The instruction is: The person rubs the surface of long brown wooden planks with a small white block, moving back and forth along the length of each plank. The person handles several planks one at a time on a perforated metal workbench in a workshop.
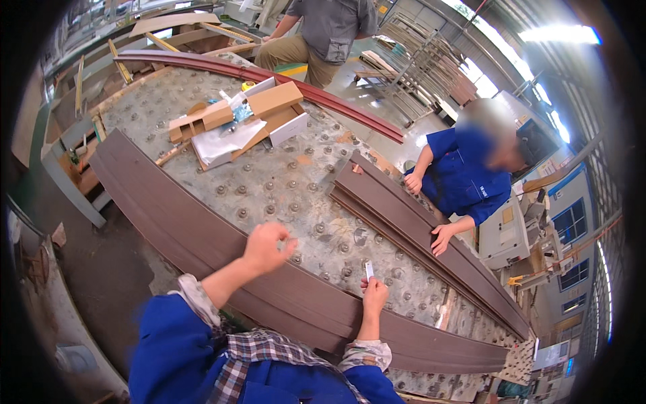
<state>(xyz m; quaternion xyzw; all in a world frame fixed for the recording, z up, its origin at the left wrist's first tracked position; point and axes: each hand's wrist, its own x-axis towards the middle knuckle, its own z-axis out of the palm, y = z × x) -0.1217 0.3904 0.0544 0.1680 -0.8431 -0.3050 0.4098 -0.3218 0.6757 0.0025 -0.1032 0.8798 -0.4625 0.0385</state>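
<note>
A long, wide brown board [178, 205] with shallow lengthwise grooves lies along the near side of the table. My left hand [266, 249] is above its far edge, fingers curled in a pinch; whatever they may hold is too small to make out. Farther right, my right hand [375, 296] grips a small flat white piece [369, 270], which points up and away from me. Across from me lies a brown grooved profile [410, 219], and a co-worker's hand [442, 239] in a blue sleeve rests on it. That person's other hand [413, 182] is beside its far edge.
Metal ball rollers stud the worktable [306, 212]. An opened cardboard box [276, 108] with white paper lies toward the back left, near a yellow tape measure [248, 85]. A dark red profile [316, 95] runs along the far edge, with another person [330, 40] behind it.
</note>
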